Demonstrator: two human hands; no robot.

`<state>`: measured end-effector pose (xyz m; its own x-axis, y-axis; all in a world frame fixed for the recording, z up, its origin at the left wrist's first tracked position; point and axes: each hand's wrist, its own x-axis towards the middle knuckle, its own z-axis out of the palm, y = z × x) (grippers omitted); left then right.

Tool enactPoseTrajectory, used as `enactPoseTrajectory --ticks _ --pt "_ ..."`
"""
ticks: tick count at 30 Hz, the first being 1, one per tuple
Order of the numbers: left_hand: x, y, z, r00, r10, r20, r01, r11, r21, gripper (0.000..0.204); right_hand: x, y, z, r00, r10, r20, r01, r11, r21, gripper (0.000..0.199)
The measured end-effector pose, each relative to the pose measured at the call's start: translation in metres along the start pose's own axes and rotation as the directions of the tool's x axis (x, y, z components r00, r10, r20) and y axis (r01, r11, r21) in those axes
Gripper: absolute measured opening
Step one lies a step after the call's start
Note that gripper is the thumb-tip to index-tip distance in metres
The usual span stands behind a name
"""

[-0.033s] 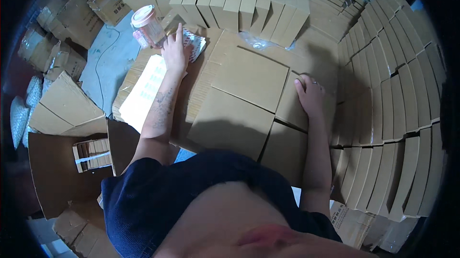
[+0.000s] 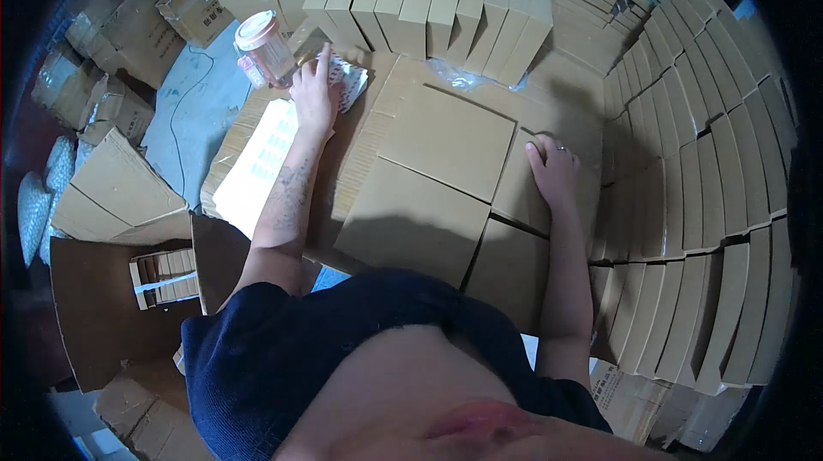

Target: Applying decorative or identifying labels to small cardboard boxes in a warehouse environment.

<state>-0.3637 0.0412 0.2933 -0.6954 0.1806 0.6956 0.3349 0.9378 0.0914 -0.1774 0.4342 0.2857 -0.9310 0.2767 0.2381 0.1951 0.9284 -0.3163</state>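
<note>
My left hand [image 2: 314,101] reaches over white sticker sheets, its index finger stretched out and the other fingers bent. Beneath and beside it lie a printed sheet [image 2: 352,84] and a longer white label sheet [image 2: 266,151]. I make out nothing held in this hand. My right hand [image 2: 555,171] rests with thumb and fingers apart on the far right flat cardboard box [image 2: 519,191]. Three more brown boxes lie beside that one: a far left box [image 2: 450,137], a near left box [image 2: 420,214] and a near right box [image 2: 507,268].
A pink lidded cup [image 2: 267,51] stands just beyond my left hand. Upright boxes [image 2: 429,2] line the back, and stacked boxes [image 2: 720,144] wall the right. Clear plastic film [image 2: 467,77] lies behind the flat boxes. An open carton [image 2: 90,307] stands at the lower left.
</note>
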Motion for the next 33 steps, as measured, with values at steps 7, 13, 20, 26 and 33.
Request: enactPoseTrajectory --ticks 7,13,20,26,33 --pt "0.013 0.007 -0.009 0.920 -0.213 0.330 0.359 0.117 -0.926 0.049 0.002 -0.013 0.000 0.958 -0.150 -0.244 0.185 0.975 0.124 0.035" --pt "0.010 0.057 -0.034 0.894 -0.020 0.448 0.444 -0.098 -0.890 0.049 0.011 -0.131 0.021 0.955 -0.280 -0.095 0.184 0.311 0.933 0.035" --pt "-0.021 0.076 -0.021 0.818 0.181 0.546 0.572 -0.361 -0.737 0.063 0.020 -0.149 0.060 0.970 -0.152 0.189 -0.188 0.023 0.982 0.029" --pt "-0.033 0.085 -0.021 0.795 0.173 0.582 0.606 -0.280 -0.745 0.055 0.017 -0.147 0.059 0.993 -0.070 0.090 -0.091 -0.003 0.996 0.023" --pt "-0.034 0.078 -0.008 0.880 0.016 0.475 0.459 -0.292 -0.839 0.025 0.014 -0.146 0.056 0.993 -0.100 0.071 -0.042 0.265 0.963 0.020"
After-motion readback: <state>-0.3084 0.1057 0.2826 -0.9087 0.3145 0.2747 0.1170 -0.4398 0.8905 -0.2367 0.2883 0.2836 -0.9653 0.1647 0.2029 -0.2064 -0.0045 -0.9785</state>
